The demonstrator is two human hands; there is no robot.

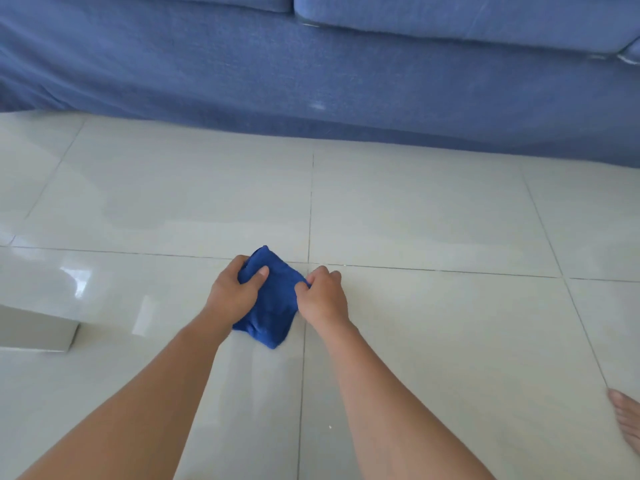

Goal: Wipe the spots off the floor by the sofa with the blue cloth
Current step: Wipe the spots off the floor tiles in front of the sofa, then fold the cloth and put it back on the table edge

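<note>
A folded dark blue cloth (273, 306) lies on the pale tiled floor (433, 220), just in front of a grout line. My left hand (233, 289) grips its left upper corner, thumb on top of the fabric. My right hand (323, 294) pinches its right edge with closed fingers. The blue sofa (311, 81) runs across the top of the view, some way beyond the cloth. A tiny white speck (330, 426) lies on the tile between my forearms. I see no other clear spots on the floor.
A pale grey furniture leg or block (38, 332) stands on the floor at the left edge. A bare foot (628, 422) rests on the tiles at the lower right. Shiny tiles stretch between the cloth and the sofa.
</note>
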